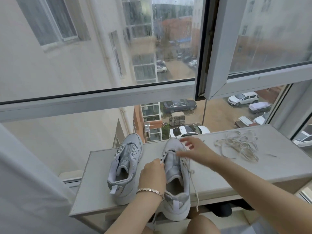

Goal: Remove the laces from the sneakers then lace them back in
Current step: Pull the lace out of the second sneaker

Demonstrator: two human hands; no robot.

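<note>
Sneakers point(125, 168) toes toward window point(101, 102); left fingers point(157, 162) pinch lace point(197, 191); right fingers point(184, 142) blurred, unclear.

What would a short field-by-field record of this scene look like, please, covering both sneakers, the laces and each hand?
left sneaker: on the table, eyelets empty
right sneaker: beside it, partly laced, a lace end hanging down its right side
loose lace: tangled heap on the table, right of both sneakers
left hand: grips the right sneaker's left eyelet edge; bracelet on wrist
right hand: over the right sneaker's forefoot, blurred; grip unclear
</note>
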